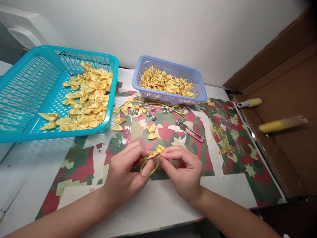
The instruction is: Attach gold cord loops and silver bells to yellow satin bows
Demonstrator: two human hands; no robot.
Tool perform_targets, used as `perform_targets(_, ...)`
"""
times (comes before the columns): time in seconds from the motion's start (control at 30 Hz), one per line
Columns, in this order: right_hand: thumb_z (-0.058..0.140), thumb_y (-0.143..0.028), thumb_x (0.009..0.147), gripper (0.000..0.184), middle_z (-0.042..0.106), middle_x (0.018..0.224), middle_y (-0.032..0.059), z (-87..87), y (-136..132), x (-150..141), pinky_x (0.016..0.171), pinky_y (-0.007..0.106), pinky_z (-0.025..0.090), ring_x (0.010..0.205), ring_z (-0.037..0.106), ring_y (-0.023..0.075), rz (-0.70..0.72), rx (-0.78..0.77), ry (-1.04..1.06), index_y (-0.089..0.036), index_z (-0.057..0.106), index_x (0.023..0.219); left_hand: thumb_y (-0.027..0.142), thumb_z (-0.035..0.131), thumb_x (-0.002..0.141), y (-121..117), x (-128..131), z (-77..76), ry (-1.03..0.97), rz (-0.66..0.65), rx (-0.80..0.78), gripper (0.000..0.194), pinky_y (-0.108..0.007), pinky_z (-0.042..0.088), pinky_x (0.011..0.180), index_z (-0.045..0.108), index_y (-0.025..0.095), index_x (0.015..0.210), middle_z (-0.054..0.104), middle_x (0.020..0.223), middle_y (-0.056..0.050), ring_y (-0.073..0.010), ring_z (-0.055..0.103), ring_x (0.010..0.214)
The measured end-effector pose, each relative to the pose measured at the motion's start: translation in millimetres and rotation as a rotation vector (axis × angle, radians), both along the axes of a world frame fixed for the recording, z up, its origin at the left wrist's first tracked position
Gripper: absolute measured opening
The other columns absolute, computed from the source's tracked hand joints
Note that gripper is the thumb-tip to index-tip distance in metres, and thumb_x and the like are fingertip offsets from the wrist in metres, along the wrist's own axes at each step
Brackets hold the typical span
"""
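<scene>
Glossy cloth bow [160,149] (smooth, satiny).

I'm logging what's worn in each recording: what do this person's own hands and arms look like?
The left hand and right hand are ungloved, with no rings showing. Both forearms are bare too: no sleeves, watch, bracelet or markings show in view.

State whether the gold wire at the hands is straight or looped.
Looped: the gold wire curves round near the bow, between left hand and right hand.
</scene>
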State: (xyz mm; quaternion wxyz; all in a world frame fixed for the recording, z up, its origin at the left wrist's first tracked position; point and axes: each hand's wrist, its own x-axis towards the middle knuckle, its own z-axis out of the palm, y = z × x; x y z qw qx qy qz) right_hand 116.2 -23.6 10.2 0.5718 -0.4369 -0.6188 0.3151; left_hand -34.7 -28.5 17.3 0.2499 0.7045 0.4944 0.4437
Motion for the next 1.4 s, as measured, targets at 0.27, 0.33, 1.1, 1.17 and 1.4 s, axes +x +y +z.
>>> perform_targets(0.27, 0.063, -0.003, 0.072, 0.019, 0.068, 0.067, 0.0005, 1.5, 0.9, -5.5, 0.055, 0.028, 0.054, 0.062, 0.065, 0.0146, -0.083, 0.111, -0.114, -0.022, 0.061, 0.068, 0.009, 0.057, 0.081, 0.8, 3.1, 1.6, 0.055, -0.035, 0.036, 0.018, -0.022, 0.032, 0.050, 0.055, 0.020, 0.067, 0.050, 0.058, 0.002, -0.0106, 0.044, 0.053)
perform_targets(0.33, 0.062, -0.003, 0.073, 0.020, 0.067, 0.065, 0.0000, 3.2, 1.3, -4.1, 0.054, 0.029, 0.053, 0.059, 0.064, 0.0141, -0.079, 0.172, -0.163, -0.023, 0.060, 0.069, 0.011, 0.057, 0.081, 1.1, 3.8, 2.5, 0.066, -0.031, 0.015, 0.018, -0.022, 0.032, 0.049, 0.056, 0.019, 0.066, 0.049, 0.057, 0.003, -0.0100, 0.042, 0.051)
perform_targets(1.1, 0.061, -0.009, 0.081, 0.015, 0.065, 0.057, -0.0016, 6.6, 5.7, 13.0, 0.060, 0.033, 0.047, 0.050, 0.053, 0.0123, 0.063, 0.092, -0.268, -0.022, 0.068, 0.077, 0.036, 0.067, 0.075, 11.9, -6.0, -1.5, -0.734, -0.018, -0.909, 0.035, -0.019, 0.018, 0.044, 0.041, 0.018, 0.061, 0.029, 0.057, 0.007, -0.0065, 0.020, 0.051)
perform_targets(1.17, 0.059, -0.008, 0.081, 0.017, 0.067, 0.058, -0.0014, 7.0, 6.2, 13.8, 0.060, 0.033, 0.046, 0.050, 0.053, 0.0125, 0.074, 0.123, -0.311, -0.022, 0.067, 0.076, 0.036, 0.065, 0.077, 11.5, -7.3, -4.0, -0.692, -0.027, -0.878, 0.033, -0.020, 0.018, 0.045, 0.042, 0.018, 0.061, 0.030, 0.055, 0.008, -0.0066, 0.021, 0.050)
perform_targets(1.4, 0.057, -0.007, 0.081, 0.018, 0.067, 0.058, -0.0014, 6.2, 6.7, 17.5, 0.062, 0.034, 0.045, 0.048, 0.053, 0.0118, 0.103, 0.146, -0.381, -0.022, 0.065, 0.075, 0.036, 0.066, 0.075, 10.5, -6.7, 0.3, -0.543, 0.033, -0.676, 0.033, -0.020, 0.024, 0.048, 0.044, 0.018, 0.058, 0.033, 0.055, 0.007, -0.0082, 0.027, 0.052)
